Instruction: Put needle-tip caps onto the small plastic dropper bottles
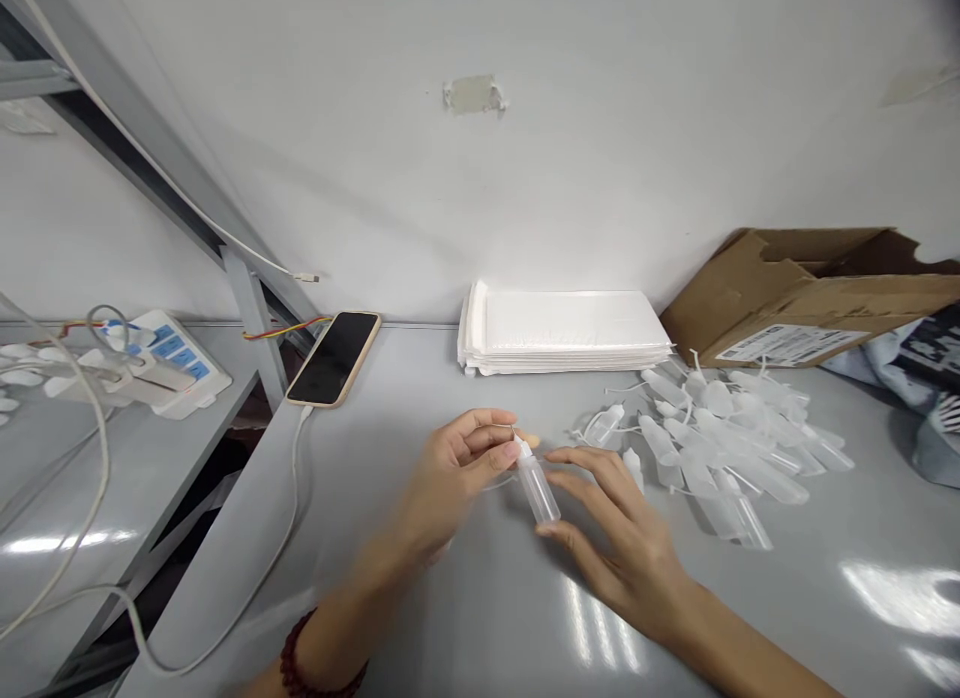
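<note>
- Bottle [541,493], one: lower centre of frame; handling apparently unfinished.
- Left hand [454,468]: grip pinching nozzle [523,449].
- Right hand [628,530]: thumb at base; grip closure unclear.
- Bottle pile [750,446]: centre right; finished or pending, unclear.

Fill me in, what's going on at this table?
A person is handling a small clear bottle. The left hand pinches it near its white tip, and the right hand is at its body. Similar bottles lie heaped to the right on the gray table. White padded envelopes are stacked by the wall, left of an open cardboard box.
</note>
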`<move>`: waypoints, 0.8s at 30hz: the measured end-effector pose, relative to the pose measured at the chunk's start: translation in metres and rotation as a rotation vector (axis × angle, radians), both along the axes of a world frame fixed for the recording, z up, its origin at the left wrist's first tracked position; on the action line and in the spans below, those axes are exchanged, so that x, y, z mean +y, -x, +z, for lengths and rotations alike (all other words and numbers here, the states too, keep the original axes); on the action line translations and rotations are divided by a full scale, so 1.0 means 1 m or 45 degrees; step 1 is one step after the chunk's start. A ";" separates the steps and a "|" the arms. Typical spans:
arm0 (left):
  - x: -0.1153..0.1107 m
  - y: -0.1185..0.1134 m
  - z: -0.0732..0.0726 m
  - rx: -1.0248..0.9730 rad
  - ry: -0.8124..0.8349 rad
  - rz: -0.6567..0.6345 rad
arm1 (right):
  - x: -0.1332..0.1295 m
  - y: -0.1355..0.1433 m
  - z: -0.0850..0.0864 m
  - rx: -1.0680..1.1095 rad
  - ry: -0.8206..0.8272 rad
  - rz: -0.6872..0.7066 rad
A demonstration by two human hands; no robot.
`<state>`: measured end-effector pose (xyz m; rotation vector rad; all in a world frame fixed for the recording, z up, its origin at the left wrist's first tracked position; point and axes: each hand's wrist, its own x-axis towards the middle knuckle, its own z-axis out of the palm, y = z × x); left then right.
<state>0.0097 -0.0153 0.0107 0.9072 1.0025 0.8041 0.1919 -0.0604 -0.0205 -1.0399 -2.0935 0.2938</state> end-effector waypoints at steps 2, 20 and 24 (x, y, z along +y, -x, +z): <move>0.001 -0.001 0.001 0.026 -0.012 0.034 | 0.000 0.000 0.001 -0.062 -0.031 -0.008; -0.003 0.000 0.003 0.010 -0.241 -0.092 | 0.001 -0.001 0.016 0.951 1.647 0.231; -0.003 0.002 0.007 0.015 -0.241 -0.108 | 0.002 0.002 0.015 1.237 1.795 0.368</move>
